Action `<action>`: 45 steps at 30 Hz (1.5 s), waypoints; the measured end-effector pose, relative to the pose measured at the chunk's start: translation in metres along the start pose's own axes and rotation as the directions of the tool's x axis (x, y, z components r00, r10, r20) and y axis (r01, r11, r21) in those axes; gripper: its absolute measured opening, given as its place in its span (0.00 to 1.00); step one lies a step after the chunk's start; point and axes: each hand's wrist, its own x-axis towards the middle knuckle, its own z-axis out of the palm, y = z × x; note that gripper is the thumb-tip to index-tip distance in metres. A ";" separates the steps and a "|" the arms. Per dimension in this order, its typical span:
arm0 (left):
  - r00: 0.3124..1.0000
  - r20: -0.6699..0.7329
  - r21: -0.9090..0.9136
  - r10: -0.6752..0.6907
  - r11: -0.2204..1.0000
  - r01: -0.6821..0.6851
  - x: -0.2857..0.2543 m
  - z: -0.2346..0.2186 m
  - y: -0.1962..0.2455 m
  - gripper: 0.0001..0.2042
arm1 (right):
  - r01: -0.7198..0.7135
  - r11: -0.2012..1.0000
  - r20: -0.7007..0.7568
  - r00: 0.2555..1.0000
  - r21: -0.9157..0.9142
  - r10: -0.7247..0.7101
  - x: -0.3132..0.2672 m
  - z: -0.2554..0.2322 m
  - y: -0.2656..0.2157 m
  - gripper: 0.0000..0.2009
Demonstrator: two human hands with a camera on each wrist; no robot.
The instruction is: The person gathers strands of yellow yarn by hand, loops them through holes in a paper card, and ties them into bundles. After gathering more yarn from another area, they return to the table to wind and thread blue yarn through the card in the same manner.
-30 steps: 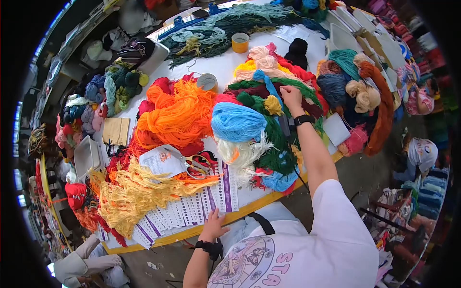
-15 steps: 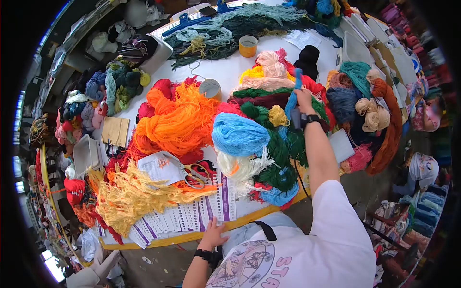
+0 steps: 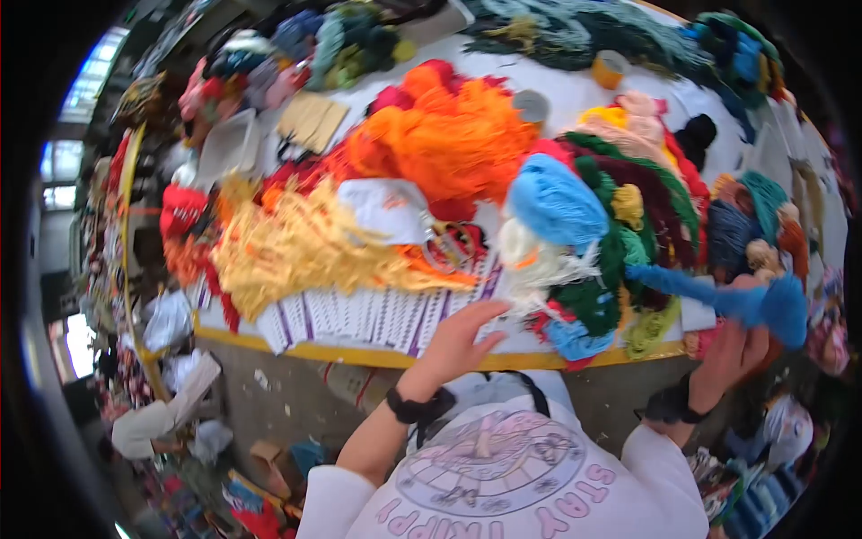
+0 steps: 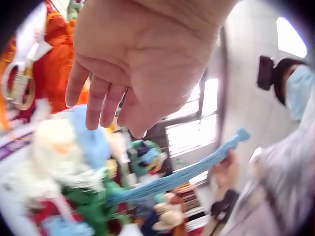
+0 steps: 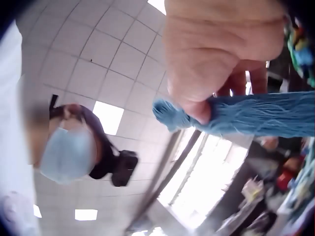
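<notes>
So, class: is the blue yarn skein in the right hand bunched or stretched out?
Stretched out: the left wrist view shows the skein running nearly straight across.

- The right hand (image 3: 732,352) held a stretched blue hank (image 3: 779,308) by the table's (image 3: 364,356) near right corner.
- The left hand (image 3: 453,346) hung over the near edge, fingers extended.
- Printed cards (image 3: 373,316) lined the near edge; pale yellow yarn (image 3: 292,247) lay toward the near left corner.
- Orange yarn (image 3: 440,139) sat farther from the near edge.
- Dark green hanks (image 3: 575,38) lay along the far edge.
</notes>
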 end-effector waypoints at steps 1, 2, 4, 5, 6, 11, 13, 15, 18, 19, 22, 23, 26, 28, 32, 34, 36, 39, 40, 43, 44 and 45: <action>0.995 -0.046 -0.061 0.086 0.994 -0.089 0.007 -0.012 0.032 0.21 | -0.164 0.985 0.043 0.986 0.042 0.163 -0.009 0.029 -0.028 0.10; 0.980 -0.093 -0.122 0.176 0.975 -0.186 0.010 -0.022 0.060 0.22 | -0.081 0.990 0.189 0.977 -0.118 0.102 -0.019 0.051 -0.049 0.11; 0.937 -0.201 -0.235 0.286 0.915 -0.329 0.010 -0.036 0.093 0.22 | 0.280 0.960 0.648 0.729 0.010 -0.219 0.001 0.099 -0.090 0.18; 0.933 -0.188 -0.264 0.308 0.899 -0.350 0.002 -0.042 0.089 0.21 | 0.274 0.960 0.680 0.692 0.062 -0.242 -0.007 0.121 -0.098 0.16; 0.925 -0.175 -0.292 0.336 0.880 -0.375 -0.005 -0.050 0.084 0.20 | 0.192 0.979 0.683 0.706 0.074 -0.190 -0.014 0.132 -0.102 0.15; 0.981 -0.182 -0.615 0.067 0.770 -0.167 -0.056 -0.086 0.028 0.15 | 0.053 0.999 0.670 0.741 0.002 -0.040 -0.044 0.183 -0.117 0.10; 0.967 -0.254 -0.662 0.008 0.727 -0.180 -0.063 -0.099 0.029 0.14 | 0.056 0.998 0.667 0.744 -0.018 -0.030 -0.059 0.207 -0.124 0.11; 0.986 -0.167 -0.626 0.004 0.772 -0.109 -0.072 -0.121 0.018 0.13 | 0.062 0.996 0.688 0.726 -0.065 0.000 -0.070 0.232 -0.142 0.11; 1.000 0.015 -0.623 -0.023 0.782 0.028 -0.095 -0.156 -0.017 0.12 | -0.072 0.995 0.788 0.609 -0.064 0.094 -0.075 0.268 -0.163 0.11; 0.998 0.057 -0.612 0.015 0.790 0.023 -0.103 -0.174 -0.029 0.11 | -0.231 0.973 0.855 0.500 -0.025 0.141 -0.072 0.276 -0.166 0.11; 0.896 0.444 -0.694 0.014 0.637 0.334 -0.129 -0.250 -0.047 0.11 | -0.763 0.640 0.911 0.326 0.096 0.252 -0.072 0.316 -0.130 0.12; 0.893 0.445 -0.751 0.067 0.571 0.332 -0.139 -0.266 -0.058 0.10 | -0.867 0.465 0.865 0.363 0.178 0.346 -0.082 0.340 -0.104 0.12; 0.919 0.357 -0.827 0.169 0.515 0.226 -0.160 -0.294 -0.080 0.16 | -0.982 0.017 0.694 0.145 0.188 0.705 -0.113 0.421 -0.010 0.08; 0.908 0.361 -0.798 0.212 0.575 0.183 -0.167 -0.310 -0.092 0.17 | -0.944 -0.121 0.562 0.076 0.306 0.824 -0.145 0.461 0.051 0.06; 0.971 0.239 -0.844 0.030 0.501 0.192 -0.192 -0.330 -0.116 0.17 | -0.830 -0.174 0.333 0.016 0.530 0.943 -0.164 0.502 0.081 0.05; 0.972 0.224 -0.845 -0.072 0.483 0.230 -0.196 -0.343 -0.118 0.15 | -0.794 -0.163 0.256 -0.010 0.586 0.967 -0.167 0.511 0.073 0.05; 0.966 0.257 -0.839 -0.005 0.495 0.226 -0.198 -0.349 -0.139 0.17 | -0.772 -0.142 0.179 -0.037 0.619 0.983 -0.171 0.511 0.064 0.06; 0.956 0.282 -0.842 -0.075 0.459 0.284 -0.204 -0.344 -0.156 0.18 | -0.758 -0.188 0.274 -0.013 0.624 0.962 -0.163 0.510 0.065 0.07; 0.948 0.288 -0.841 -0.132 0.438 0.317 -0.206 -0.343 -0.158 0.18 | -0.719 -0.241 0.322 -0.026 0.652 0.946 -0.160 0.509 0.070 0.07; 0.938 0.268 -0.816 -0.220 0.466 0.343 -0.195 -0.332 -0.158 0.18 | -0.584 -0.360 0.399 -0.066 0.728 0.915 -0.130 0.505 0.074 0.09; 0.934 0.255 -0.818 -0.249 0.460 0.346 -0.191 -0.328 -0.154 0.18 | -0.535 -0.398 0.456 -0.027 0.745 0.890 -0.113 0.502 0.061 0.08; 0.927 0.245 -0.819 -0.284 0.451 0.354 -0.187 -0.324 -0.148 0.17 | -0.569 -0.388 0.507 0.060 0.725 0.860 -0.096 0.497 0.052 0.08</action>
